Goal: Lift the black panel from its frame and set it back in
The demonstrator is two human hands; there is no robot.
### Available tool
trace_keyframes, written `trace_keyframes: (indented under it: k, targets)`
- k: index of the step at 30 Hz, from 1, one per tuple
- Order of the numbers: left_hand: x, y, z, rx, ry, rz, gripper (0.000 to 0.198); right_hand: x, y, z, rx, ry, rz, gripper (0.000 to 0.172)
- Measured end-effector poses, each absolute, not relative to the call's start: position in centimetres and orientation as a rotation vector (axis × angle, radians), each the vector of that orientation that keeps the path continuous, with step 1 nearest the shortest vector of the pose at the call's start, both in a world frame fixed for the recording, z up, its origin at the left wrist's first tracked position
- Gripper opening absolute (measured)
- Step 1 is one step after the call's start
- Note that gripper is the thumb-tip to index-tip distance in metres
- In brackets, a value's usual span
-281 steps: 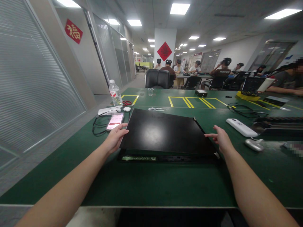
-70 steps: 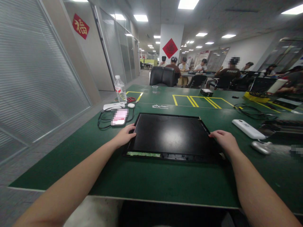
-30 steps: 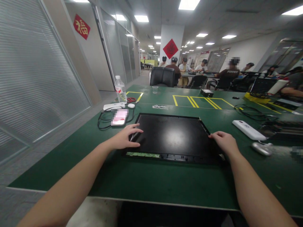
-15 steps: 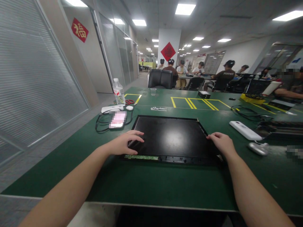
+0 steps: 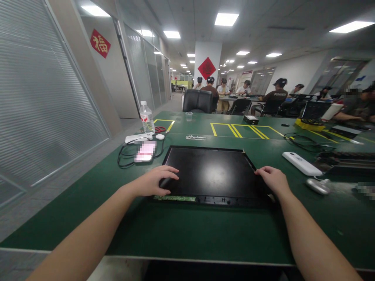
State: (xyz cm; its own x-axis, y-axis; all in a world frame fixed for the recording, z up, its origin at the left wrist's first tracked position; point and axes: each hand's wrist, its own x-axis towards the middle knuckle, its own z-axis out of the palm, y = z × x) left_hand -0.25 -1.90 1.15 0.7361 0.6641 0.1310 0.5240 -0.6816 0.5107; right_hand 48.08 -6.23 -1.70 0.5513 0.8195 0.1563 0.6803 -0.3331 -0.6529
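A black flat LCD screen panel (image 5: 215, 171) lies face up on the green table in front of me, in a dark frame. A green circuit board strip (image 5: 175, 198) runs along the left part of its near edge. Across the panel's left edge rests my left hand (image 5: 155, 180), thumb and fingers spread apart; the thumb is by the circuit board. My right hand (image 5: 274, 179) is at the right edge, its thumb and index finger pinched on the frame's rim. The remaining right fingers are curled under and partly hidden.
Left of the panel are a phone (image 5: 145, 151), cables, a white power strip (image 5: 138, 138), a water bottle (image 5: 147, 118) and red scissors (image 5: 159, 129). To the right lie a white power bank (image 5: 301, 164) and a grey mouse-like object (image 5: 318, 186). People sit at tables farther back.
The whole scene has shifted slightly down in view as my head tilted. Both hands keep nearly the same places on the panel.
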Motion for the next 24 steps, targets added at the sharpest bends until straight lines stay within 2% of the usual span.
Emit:
trace_keyframes:
  k: [6,12,20,24]
  targets:
    - [-0.4,-1.4,0.8,2.468,0.989,0.497,0.041,48.0,-6.3,-1.6,-2.118,-1.202,0.27,0.024]
    - [-1.3,0.1,-0.3,2.333,1.577,0.715,0.039,48.1,-6.3,-1.6,-2.122,-1.213,0.29,0.025]
    - [-1.6,0.5,-0.8,2.336,1.877,0.286,0.037,48.4,-5.9,-2.2,-2.114,-1.214,0.239,0.023]
    - [-1.2,0.6,-1.0,2.374,1.843,0.249,0.033,48.4,-5.8,-2.3,-2.115,-1.224,0.22,0.023]
